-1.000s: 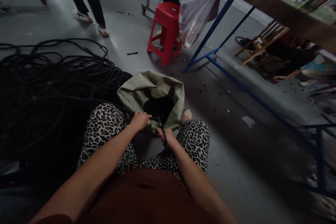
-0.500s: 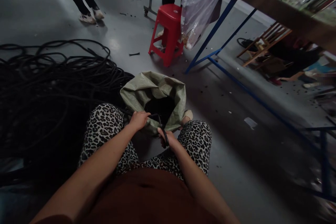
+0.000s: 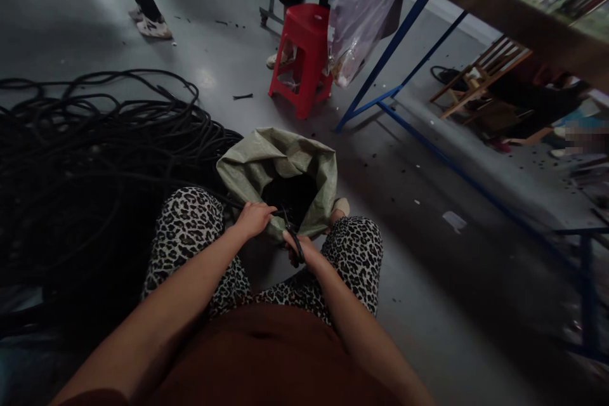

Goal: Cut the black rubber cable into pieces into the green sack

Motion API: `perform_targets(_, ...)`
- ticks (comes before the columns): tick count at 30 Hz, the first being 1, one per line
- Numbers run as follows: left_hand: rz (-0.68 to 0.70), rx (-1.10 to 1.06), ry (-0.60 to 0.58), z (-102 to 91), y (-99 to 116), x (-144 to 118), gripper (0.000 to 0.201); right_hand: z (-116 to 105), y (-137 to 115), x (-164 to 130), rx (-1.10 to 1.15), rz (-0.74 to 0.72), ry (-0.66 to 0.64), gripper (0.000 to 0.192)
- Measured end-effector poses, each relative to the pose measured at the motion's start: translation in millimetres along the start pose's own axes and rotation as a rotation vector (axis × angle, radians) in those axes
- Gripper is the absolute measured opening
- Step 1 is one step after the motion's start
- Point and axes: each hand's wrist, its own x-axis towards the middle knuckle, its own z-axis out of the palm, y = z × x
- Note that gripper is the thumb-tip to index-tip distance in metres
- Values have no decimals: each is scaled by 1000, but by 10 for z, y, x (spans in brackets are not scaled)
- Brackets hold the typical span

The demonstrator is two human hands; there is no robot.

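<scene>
Your left hand [image 3: 253, 218] has its fingers closed on one black cable [image 3: 278, 211] over the single green sack [image 3: 280, 168], while your right hand [image 3: 301, 248] grips one pair of cutters [image 3: 295, 240].

Seated, knees apart, the person stretches both bare forearms forward and down between the thighs. The left hand [image 3: 253, 218] is curled into a loose fist, knuckles up, thumb side turned inward. The right hand [image 3: 299, 247] sits just beside it and slightly nearer the body, fingers closed, wrist bent a little inward. The two hands are close but not touching.
</scene>
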Motion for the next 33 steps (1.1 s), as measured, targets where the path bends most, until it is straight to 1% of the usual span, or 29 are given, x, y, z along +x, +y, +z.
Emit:
perform_targets(6,30,15,-25,-31,17,-3,33,-4,43,27,23,-29,-1,48)
perform_targets(12,29,-8,-20,-4,-8,14,35,-1,40,53,-62,-38,82,47)
perform_targets(15,13,-5,4,1,-39,17,35,-25,34,67,-65,-29,121,46)
perform_targets(19,-19,4,7,-8,-81,18,34,-45,12,65,-58,-10,179,45)
perform_targets(24,-10,31,-17,2,-81,10,33,-31,12,73,-80,51,167,42)
perform_targets(28,1,78,-31,32,-63,16,32,-26,60,114,-103,40,154,41)
perform_targets(33,-13,91,-49,69,-50,32,30,-18,110,165,-115,64,161,37)
